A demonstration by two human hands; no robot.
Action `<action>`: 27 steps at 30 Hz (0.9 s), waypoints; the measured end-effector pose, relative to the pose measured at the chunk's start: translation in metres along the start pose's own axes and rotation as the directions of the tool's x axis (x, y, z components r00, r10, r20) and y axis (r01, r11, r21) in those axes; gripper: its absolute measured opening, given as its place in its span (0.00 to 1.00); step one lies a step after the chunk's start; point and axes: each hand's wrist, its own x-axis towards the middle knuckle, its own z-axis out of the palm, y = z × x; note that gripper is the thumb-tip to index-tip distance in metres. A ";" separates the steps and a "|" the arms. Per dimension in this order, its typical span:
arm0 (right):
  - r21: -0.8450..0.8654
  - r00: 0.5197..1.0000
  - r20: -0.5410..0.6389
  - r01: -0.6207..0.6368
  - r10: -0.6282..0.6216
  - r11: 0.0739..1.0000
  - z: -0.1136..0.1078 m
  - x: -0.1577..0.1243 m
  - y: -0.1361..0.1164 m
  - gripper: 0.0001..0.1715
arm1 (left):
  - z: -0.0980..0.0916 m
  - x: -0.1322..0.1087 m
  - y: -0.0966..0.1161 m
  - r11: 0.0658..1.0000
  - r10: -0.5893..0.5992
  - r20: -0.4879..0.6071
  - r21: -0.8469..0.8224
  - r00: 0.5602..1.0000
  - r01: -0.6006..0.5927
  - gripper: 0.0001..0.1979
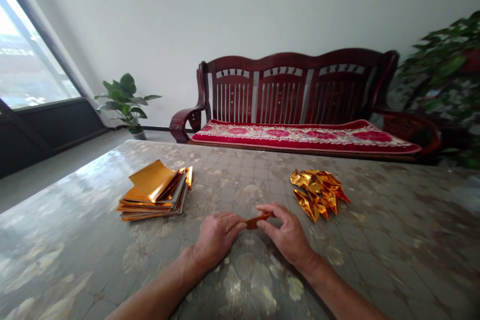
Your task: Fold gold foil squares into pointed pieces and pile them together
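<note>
Both hands meet over the middle of the table, pinching one small folded strip of gold foil paper (257, 221) between them. My left hand (217, 238) grips its left end with fingers closed. My right hand (285, 233) pinches its right end between thumb and fingertips. A stack of flat gold foil sheets (154, 196) lies to the left of my hands, its top sheet curled up. A pile of folded gold foil pieces (319, 192) lies to the right, just beyond my right hand.
The marble-patterned table (393, 240) fills the foreground. Behind it stands a dark wooden bench (296, 87) with a red cushion. A potted plant (127, 102) sits by the window at left, another leafy plant (446, 85) at right.
</note>
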 end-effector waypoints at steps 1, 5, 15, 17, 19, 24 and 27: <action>-0.006 1.000 0.010 0.004 -0.004 1.000 0.000 0.000 0.000 0.08 | 0.000 0.000 0.001 1.000 -0.011 0.007 -0.009 1.000 0.011 0.12; -0.036 0.999 0.021 -0.034 0.035 0.999 0.001 0.001 0.001 0.04 | -0.001 0.001 0.007 0.999 -0.009 0.038 0.054 0.999 0.007 0.14; 0.093 0.958 -0.107 -0.255 0.265 0.962 0.009 0.001 -0.002 0.08 | 0.007 0.011 0.025 0.978 -0.148 0.028 -0.145 0.989 0.150 0.16; 0.155 0.944 -0.118 -0.290 0.309 0.944 0.011 0.001 -0.001 0.10 | 0.009 0.012 0.024 0.955 -0.209 0.062 -0.202 0.976 0.217 0.14; 0.170 0.939 -0.125 -0.297 0.319 0.940 0.011 0.001 -0.001 0.11 | 0.011 0.013 0.024 0.945 -0.215 0.099 -0.231 0.972 0.232 0.13; 0.099 0.941 -0.174 -0.278 0.291 0.956 0.011 0.002 -0.001 0.10 | 0.017 0.021 0.026 0.950 -0.197 0.090 -0.229 0.976 0.213 0.17; 0.033 0.943 -0.207 -0.258 0.259 0.966 0.009 0.003 -0.001 0.10 | 0.026 0.027 0.028 0.938 -0.227 0.043 -0.257 0.973 0.231 0.16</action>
